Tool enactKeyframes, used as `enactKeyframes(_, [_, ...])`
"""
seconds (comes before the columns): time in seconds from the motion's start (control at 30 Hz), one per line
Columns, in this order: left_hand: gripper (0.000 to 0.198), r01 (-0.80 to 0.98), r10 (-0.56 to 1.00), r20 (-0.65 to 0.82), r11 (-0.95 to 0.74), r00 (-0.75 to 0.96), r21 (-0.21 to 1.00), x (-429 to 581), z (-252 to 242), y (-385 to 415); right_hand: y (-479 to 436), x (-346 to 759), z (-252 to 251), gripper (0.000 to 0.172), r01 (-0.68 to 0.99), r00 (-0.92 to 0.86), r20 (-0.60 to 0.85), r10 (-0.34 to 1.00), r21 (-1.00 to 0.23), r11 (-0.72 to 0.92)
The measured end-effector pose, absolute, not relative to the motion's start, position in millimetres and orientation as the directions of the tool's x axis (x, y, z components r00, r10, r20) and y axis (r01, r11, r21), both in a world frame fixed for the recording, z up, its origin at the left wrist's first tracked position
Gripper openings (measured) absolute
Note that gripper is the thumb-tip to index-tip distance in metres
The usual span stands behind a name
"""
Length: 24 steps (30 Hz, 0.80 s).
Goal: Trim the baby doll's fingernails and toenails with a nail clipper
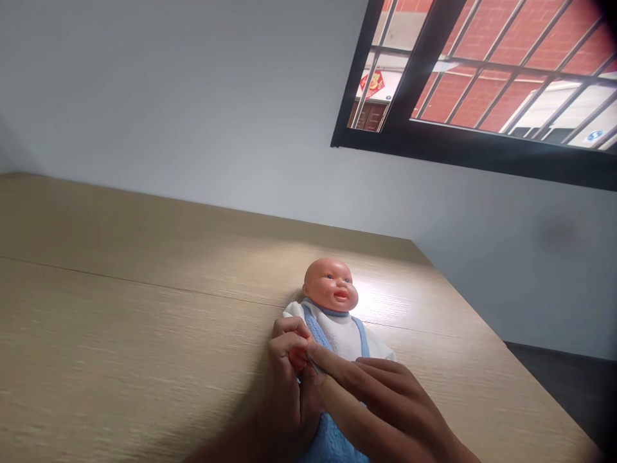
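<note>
A baby doll (331,283) lies on its back on the wooden table, its bald head toward the wall. It wears white and light-blue clothes, and the lower body is partly hidden by my hands. My left hand (292,366) is closed around the doll's small hand (297,359), at the side of its chest. Right against it, my right hand (376,399) pinches with thumb and forefinger. A thin, pale, narrow object (314,365) shows between those fingertips, close to the doll's hand; its kind is too small and covered to make out.
The light wooden table (144,321) has a seam across it, and its right edge slopes down toward a dark floor (569,386). Behind stands a plain grey-white wall (193,96). A dark-framed window (482,151) with metal bars is at the upper right.
</note>
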<state>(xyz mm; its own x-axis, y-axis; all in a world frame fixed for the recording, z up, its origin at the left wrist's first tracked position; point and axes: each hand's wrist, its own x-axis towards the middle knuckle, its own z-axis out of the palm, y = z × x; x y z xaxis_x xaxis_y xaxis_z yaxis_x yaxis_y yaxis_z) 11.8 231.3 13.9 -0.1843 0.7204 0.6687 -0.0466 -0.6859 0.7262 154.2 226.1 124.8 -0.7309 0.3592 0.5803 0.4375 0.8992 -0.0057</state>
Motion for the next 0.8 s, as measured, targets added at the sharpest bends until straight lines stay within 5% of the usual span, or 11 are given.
enactKeyframes(0.27, [0.026,-0.037,0.674,0.728,-0.736,-0.126,0.676,9,12,236,225,150,124,0.037,0.436,-0.676,0.659,0.329,-0.003,0.9])
enactKeyframes(0.37, [0.018,-0.019,0.681,0.718,-0.728,-0.144,0.686,10,13,236,226,151,116,0.009,0.445,-0.52,0.738,0.429,-0.194,0.874])
enactKeyframes(0.43, [0.02,-0.004,0.71,0.695,-0.7,-0.113,0.714,8,12,235,226,149,116,0.019,0.42,-0.319,0.735,0.599,-0.456,0.784])
enactKeyframes(0.5, [0.024,0.002,0.715,0.694,-0.696,-0.084,0.718,5,9,235,227,148,124,0.023,0.3,-0.203,0.551,0.809,-0.752,0.587])
enactKeyframes(0.57, [0.028,-0.012,0.693,0.717,-0.72,-0.074,0.694,1,7,234,231,150,134,0.022,0.172,-0.282,0.235,0.93,-0.941,0.29])
enactKeyframes(0.67, [0.031,-0.029,0.663,0.746,-0.748,-0.062,0.663,-1,6,235,239,160,146,0.031,0.153,-0.487,-0.132,0.863,-0.986,-0.064])
enactKeyframes(0.8, [0.032,-0.04,0.654,0.755,-0.756,-0.053,0.653,-1,7,235,238,178,147,0.034,0.388,-0.501,-0.163,0.85,-0.92,0.052])
